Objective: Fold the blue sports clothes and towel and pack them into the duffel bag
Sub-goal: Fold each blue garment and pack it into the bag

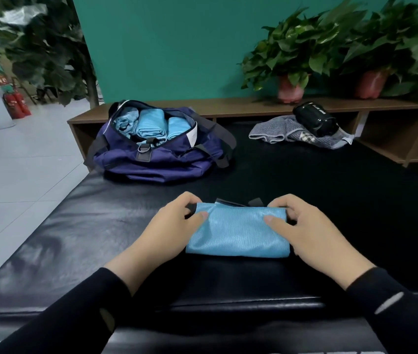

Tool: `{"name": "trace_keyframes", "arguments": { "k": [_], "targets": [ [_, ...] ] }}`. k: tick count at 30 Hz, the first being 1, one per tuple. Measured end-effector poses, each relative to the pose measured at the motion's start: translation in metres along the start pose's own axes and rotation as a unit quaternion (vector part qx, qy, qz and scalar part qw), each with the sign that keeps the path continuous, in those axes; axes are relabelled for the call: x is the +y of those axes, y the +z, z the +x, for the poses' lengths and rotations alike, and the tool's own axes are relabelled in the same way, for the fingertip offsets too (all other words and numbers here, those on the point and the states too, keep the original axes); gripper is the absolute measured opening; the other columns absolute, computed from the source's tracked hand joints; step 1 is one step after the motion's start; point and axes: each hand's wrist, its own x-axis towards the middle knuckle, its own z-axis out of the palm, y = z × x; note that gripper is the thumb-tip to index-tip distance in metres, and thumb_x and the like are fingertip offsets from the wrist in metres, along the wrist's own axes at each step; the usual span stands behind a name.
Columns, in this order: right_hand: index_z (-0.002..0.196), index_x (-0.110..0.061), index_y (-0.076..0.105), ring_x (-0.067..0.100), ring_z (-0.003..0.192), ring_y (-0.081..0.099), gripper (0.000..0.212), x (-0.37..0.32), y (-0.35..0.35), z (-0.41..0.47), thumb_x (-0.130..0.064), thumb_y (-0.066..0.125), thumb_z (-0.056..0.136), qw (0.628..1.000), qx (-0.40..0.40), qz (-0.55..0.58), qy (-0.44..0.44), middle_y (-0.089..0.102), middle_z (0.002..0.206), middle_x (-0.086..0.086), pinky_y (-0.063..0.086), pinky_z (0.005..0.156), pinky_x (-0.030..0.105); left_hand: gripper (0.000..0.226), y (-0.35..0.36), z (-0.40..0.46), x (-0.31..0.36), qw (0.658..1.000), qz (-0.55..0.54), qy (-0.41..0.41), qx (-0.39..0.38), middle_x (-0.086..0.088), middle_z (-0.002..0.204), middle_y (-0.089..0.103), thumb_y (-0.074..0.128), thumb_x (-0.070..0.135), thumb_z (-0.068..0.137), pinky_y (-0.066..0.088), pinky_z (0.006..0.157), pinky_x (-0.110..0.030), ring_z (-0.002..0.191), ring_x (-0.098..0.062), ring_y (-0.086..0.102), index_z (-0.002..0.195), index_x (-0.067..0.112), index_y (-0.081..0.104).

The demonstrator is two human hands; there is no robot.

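Folded towel (238, 231) flat on black table (75, 226), left hand (174, 221) and right hand (302, 226) pinching its far corners; open bag (156, 146) beyond, holding rolled clothes (149, 123).

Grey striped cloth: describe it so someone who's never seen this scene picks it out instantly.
Start at the black padded mat and go to its far right edge, by the wooden shelf unit. The grey striped cloth lies crumpled there with a black bottle on it. Unlike the blue pieces in the duffel bag and in the hands, it is grey and unfolded.
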Motion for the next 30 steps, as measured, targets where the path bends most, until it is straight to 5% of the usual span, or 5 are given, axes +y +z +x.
{"name": "trace_keyframes", "arguments": {
  "k": [8, 13, 17, 25, 30],
  "targets": [
    [0.143, -0.040, 0.050, -0.014, 0.136, 0.022, 0.047, 0.000, 0.012, 0.021, -0.015, 0.042, 0.105, 0.970, -0.110, -0.190, -0.107, 0.032, 0.149, -0.032, 0.017, 0.123, 0.027, 0.009, 0.016, 0.023, 0.004, 0.972, 0.182, 0.134, 0.059, 0.023, 0.115, 0.044, 0.065, 0.031, 0.096, 0.019, 0.095, -0.028, 0.112, -0.005, 0.044, 0.103, 0.037, 0.064],
    [0.111, -0.038, 0.073, 0.001, 0.121, 0.056, 0.020, -0.010, 0.007, 0.033, -0.040, 0.057, 0.099, 0.985, -0.105, -0.120, -0.058, 0.063, 0.125, -0.025, 0.042, 0.107, 0.024, 0.018, 0.011, 0.022, -0.003, 0.989, 0.100, 0.104, 0.015, 0.030, 0.118, 0.055, 0.057, 0.038, 0.099, 0.024, 0.113, -0.034, 0.112, 0.010, 0.043, 0.113, 0.047, 0.063],
    [0.135, -0.040, 0.053, 0.004, 0.126, 0.049, 0.050, -0.023, 0.007, 0.045, -0.052, 0.067, 0.089, 0.969, -0.157, -0.188, -0.031, 0.051, 0.140, -0.021, 0.039, 0.104, 0.025, 0.068, 0.000, 0.016, -0.004, 0.995, 0.090, 0.035, -0.024, 0.026, 0.130, 0.053, 0.066, 0.045, 0.092, 0.024, 0.120, -0.037, 0.123, -0.001, 0.042, 0.150, 0.047, 0.032],
    [0.116, -0.033, 0.065, 0.010, 0.086, 0.067, 0.035, -0.046, 0.007, 0.043, -0.040, 0.077, 0.083, 0.957, -0.243, -0.154, -0.019, 0.070, 0.097, -0.012, 0.053, 0.077, 0.026, 0.047, 0.004, 0.007, -0.004, 0.992, -0.110, 0.055, -0.026, 0.012, 0.099, 0.068, 0.072, 0.027, 0.090, 0.047, 0.089, -0.028, 0.090, -0.002, 0.062, 0.127, 0.051, 0.054],
    [0.104, -0.026, 0.073, 0.016, 0.090, 0.075, 0.020, -0.057, 0.017, 0.034, -0.028, 0.078, 0.085, 0.961, -0.276, 0.011, 0.005, 0.078, 0.097, -0.006, 0.058, 0.088, 0.041, 0.049, -0.002, 0.003, 0.014, 0.938, -0.344, 0.042, 0.027, -0.003, 0.118, 0.069, 0.079, 0.027, 0.079, 0.049, 0.105, -0.054, 0.116, -0.027, 0.065, 0.123, 0.042, 0.064]
  ]
}}
